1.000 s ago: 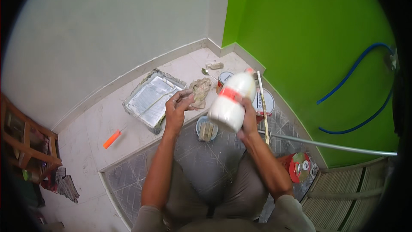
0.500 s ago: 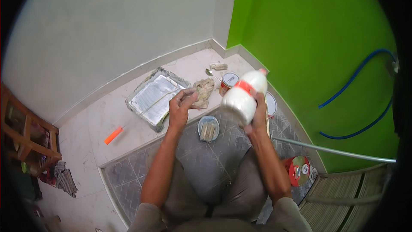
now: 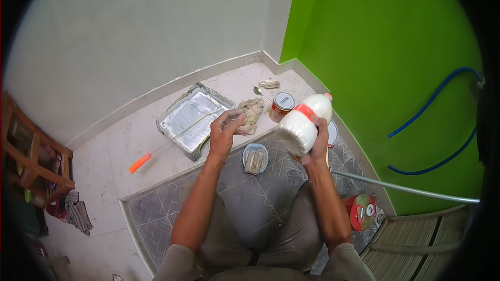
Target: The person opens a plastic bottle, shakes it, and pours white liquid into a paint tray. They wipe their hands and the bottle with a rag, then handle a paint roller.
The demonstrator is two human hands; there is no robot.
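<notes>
We see the white bottle [image 3: 303,123] swing over the last second: earlier its red-capped end pointed up and away at a steep slant, and now it lies closer to level, neck toward the green wall [image 3: 385,73], base nearer us. The right hand [image 3: 317,145] has shifted with it and now grips from underneath, near the base. The left hand [image 3: 225,131] has drawn back from the crumpled rag [image 3: 252,113]; before, its fingers overlapped the cloth, and now they curl just beside it.

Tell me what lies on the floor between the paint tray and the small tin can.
A crumpled rag lies between the paint tray and the tin can, seen in the head view.
</notes>
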